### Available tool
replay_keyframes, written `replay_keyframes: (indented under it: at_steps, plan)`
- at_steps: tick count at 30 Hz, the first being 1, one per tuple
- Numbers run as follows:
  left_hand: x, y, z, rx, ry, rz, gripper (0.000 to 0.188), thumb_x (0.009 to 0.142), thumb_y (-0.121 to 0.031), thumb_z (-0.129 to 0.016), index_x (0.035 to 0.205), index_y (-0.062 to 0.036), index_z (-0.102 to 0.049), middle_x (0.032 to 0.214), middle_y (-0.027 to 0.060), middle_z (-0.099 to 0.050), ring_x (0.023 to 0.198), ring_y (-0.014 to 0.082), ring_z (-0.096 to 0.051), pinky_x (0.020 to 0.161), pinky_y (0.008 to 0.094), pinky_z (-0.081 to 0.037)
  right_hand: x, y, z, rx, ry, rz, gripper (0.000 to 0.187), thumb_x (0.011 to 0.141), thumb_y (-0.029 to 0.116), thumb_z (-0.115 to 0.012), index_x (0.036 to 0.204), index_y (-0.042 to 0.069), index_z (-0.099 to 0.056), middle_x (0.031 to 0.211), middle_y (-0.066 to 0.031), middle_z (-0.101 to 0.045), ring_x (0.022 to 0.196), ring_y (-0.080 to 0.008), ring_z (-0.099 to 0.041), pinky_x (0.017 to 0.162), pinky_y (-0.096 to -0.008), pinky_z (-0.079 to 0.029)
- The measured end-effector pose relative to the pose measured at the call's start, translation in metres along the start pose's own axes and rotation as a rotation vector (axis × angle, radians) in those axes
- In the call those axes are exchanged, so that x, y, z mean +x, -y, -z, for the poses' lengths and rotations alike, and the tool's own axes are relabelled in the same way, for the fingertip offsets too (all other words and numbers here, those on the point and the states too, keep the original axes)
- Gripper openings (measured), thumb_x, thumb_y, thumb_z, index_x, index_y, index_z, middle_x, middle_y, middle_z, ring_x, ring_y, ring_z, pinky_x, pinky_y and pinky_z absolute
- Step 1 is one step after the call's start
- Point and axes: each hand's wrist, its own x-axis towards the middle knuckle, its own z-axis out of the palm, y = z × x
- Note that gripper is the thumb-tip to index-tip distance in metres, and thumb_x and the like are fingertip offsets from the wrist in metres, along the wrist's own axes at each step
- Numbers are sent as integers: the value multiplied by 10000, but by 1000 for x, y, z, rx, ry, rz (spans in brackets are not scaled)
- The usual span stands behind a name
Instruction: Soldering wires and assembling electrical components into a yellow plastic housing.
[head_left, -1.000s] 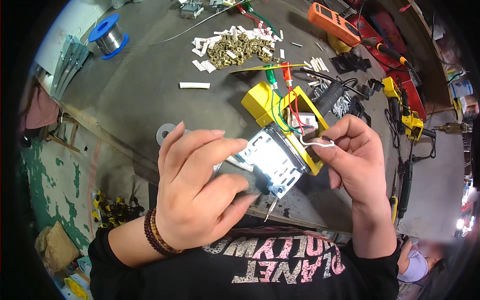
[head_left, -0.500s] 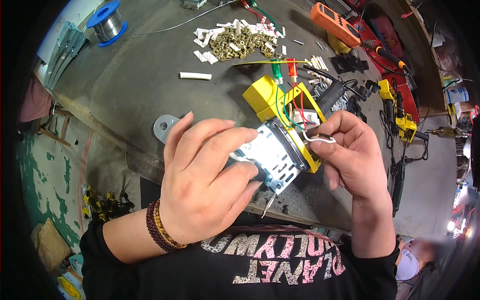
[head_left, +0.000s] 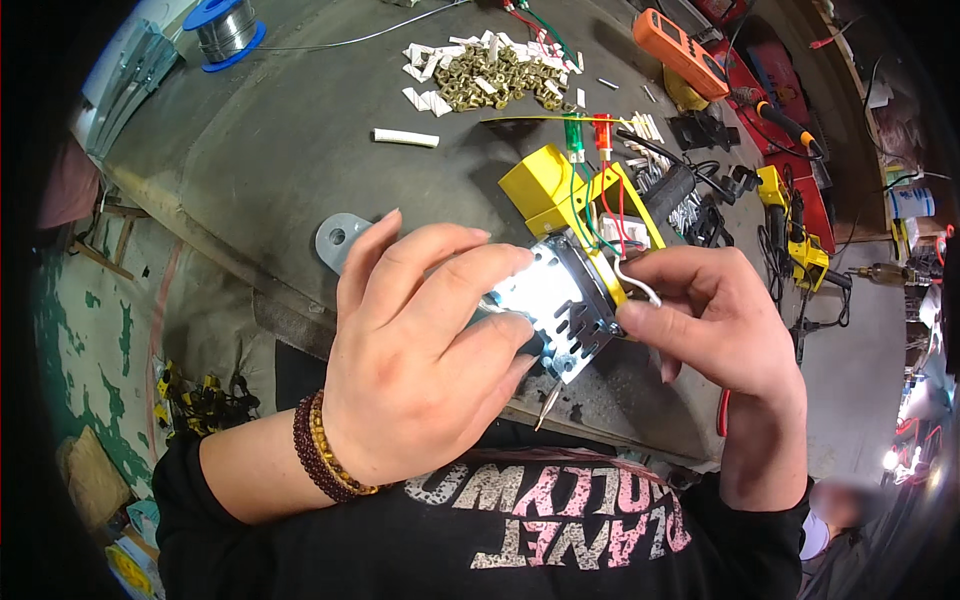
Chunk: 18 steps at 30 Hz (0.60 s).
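Observation:
A device with a shiny perforated metal casing point(head_left: 545, 290) and a yellow frame point(head_left: 545, 195) is between my hands, slanting over the bench. My left hand point(head_left: 415, 350) closes around the metal casing from the left, its fingertips on the bright plate. My right hand point(head_left: 715, 315) grips the frame's near right corner, thumb on the edge and fingers partly hidden behind. A white wire point(head_left: 640, 283) curves out beside my right thumb. Red and green wires run from the frame to a green indicator light point(head_left: 573, 138) and a red indicator light point(head_left: 603, 136). A pointed metal lead point(head_left: 547, 408) sticks out below.
On the bench lie a pile of brass nuts point(head_left: 490, 78) mixed with white pieces, a white sleeve point(head_left: 406, 138), a grey ring-ended part point(head_left: 338, 238) and a solder spool point(head_left: 222, 35). An orange meter point(head_left: 682, 52) and a soldering iron point(head_left: 787, 128) are at the far right.
My right hand has shifted from pinching the white wire to gripping the frame's corner; the wire now hangs over beside the thumb. My left hand keeps its hold on the casing.

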Motion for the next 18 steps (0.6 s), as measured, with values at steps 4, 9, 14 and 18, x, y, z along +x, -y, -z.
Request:
replay_keyframes:
  at_steps: [4,9,14,18]
  plan:
    - [-1,1,-1,-6,-9,9,296,583,-127,-812,848,-99,-683,1197,96,-642,1149,346,-554,1042,575,-363,1,-7,-6,-7,-197,58,177,883,82,-720,1023,-25,-725,720,-16,-663,523,-43,-550,475,-213,-438]
    - [0,1,-1,-4,-1,11,284,582,-127,-811,828,-107,-670,1194,93,-640,1143,341,-558,1044,573,-362,5,-30,-4,-375,-385,537,142,810,22,-744,952,15,-756,790,-64,-706,602,-84,-609,553,-258,-485]
    - [0,2,-1,5,-3,21,275,581,-126,-809,809,-112,-657,1189,89,-640,1130,334,-566,1045,570,-361,4,-15,-9,-369,-414,338,149,765,1,-737,912,22,-728,780,-85,-707,598,-175,-638,581,-289,-497]
    - [-1,2,-3,11,-6,18,271,578,-119,-804,807,-113,-659,1186,85,-641,1120,330,-572,1044,566,-361,4,-13,-12,-504,-465,372,109,752,11,-729,848,26,-680,747,-85,-703,591,-186,-645,570,-285,-489]
